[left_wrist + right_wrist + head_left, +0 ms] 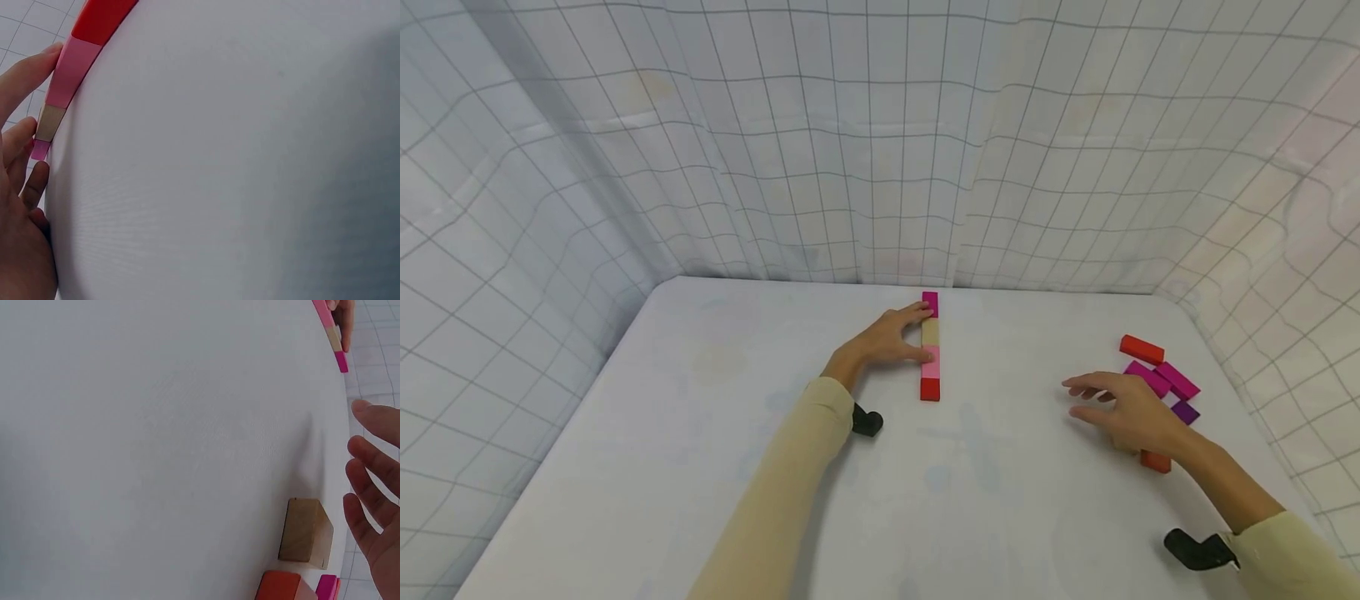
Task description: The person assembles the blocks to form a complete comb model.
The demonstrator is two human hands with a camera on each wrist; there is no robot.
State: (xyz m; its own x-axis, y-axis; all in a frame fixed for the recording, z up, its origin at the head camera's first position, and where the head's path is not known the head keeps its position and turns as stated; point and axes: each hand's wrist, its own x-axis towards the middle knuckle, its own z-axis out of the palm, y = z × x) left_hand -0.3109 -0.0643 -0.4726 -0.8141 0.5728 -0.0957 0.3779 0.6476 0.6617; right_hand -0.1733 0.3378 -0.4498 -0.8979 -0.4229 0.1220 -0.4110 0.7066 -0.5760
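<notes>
A straight row of blocks lies on the white table, reaching away from me in the head view. From far to near it shows a magenta block (932, 298), a tan block (930, 332), a pink block (931, 367) and a red block (930, 389). My left hand (887, 337) touches the row from its left side, thumb at the pink block and fingertips by the magenta one. Over the table, beside the loose blocks at right, hovers my right hand (1131, 411), fingers loosely spread and holding nothing. Below it, a wooden block (305, 531) appears in the right wrist view.
Near the right hand lie a red-orange block (1142, 349), two magenta blocks (1177, 381), a purple block (1185, 412) and an orange block (1156, 462). White grid-patterned curtains (910, 167) enclose the table's back and sides.
</notes>
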